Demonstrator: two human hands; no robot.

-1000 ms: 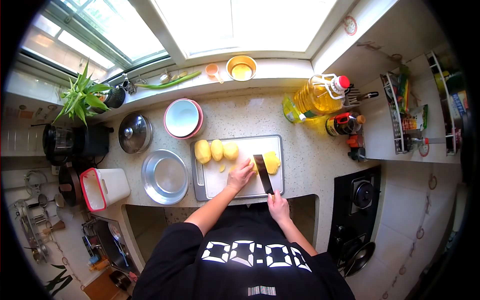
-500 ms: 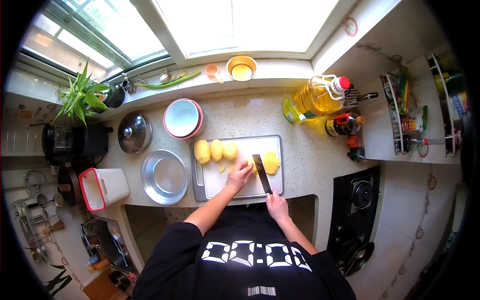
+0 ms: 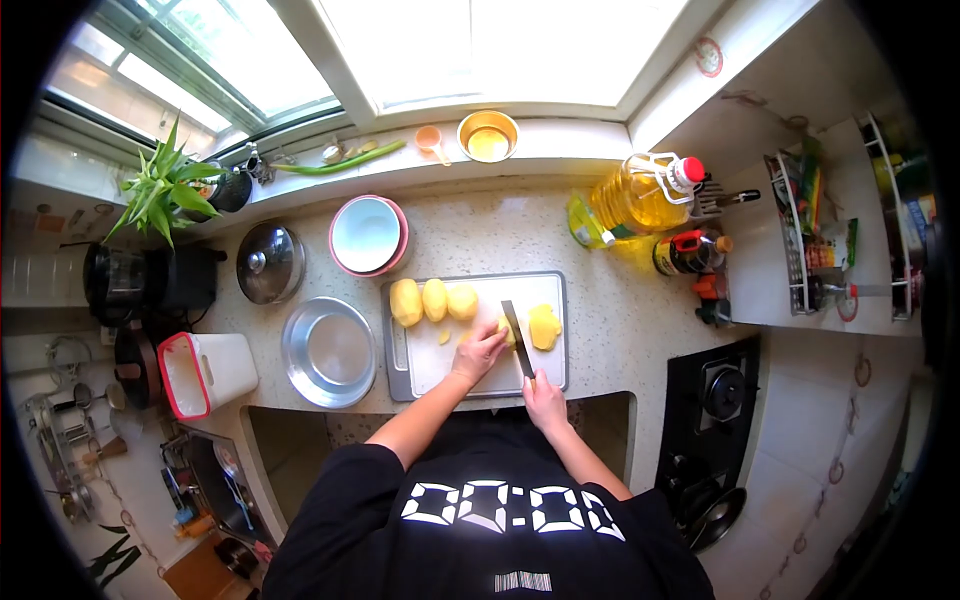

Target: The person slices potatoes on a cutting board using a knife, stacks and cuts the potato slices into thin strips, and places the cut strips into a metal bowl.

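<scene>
My left hand (image 3: 482, 352) is closed on a peeled potato piece (image 3: 505, 328), its fingertips close to the blade. In my right hand (image 3: 546, 402) is the handle of a kitchen knife (image 3: 517, 338). The dark blade stands over the right side of that potato piece; whether it has cut in, I cannot tell. To the blade's right lies a pile of yellow potato slices (image 3: 544, 327). Three peeled potatoes (image 3: 434, 300) sit in a row along the back left of the cutting board (image 3: 430, 370), and a small potato scrap (image 3: 444, 338) lies in front of them.
Left of the board stand a metal basin (image 3: 330, 352), stacked bowls (image 3: 366, 235) and a glass lid (image 3: 270, 262). An oil bottle (image 3: 640, 197) and a dark sauce bottle (image 3: 690, 252) are at the back right. A stove (image 3: 712, 400) lies to the right.
My right hand has shifted slightly left with the knife, bringing the blade from beside the slices to the potato piece under my left hand. My left hand stays nearly in place.
</scene>
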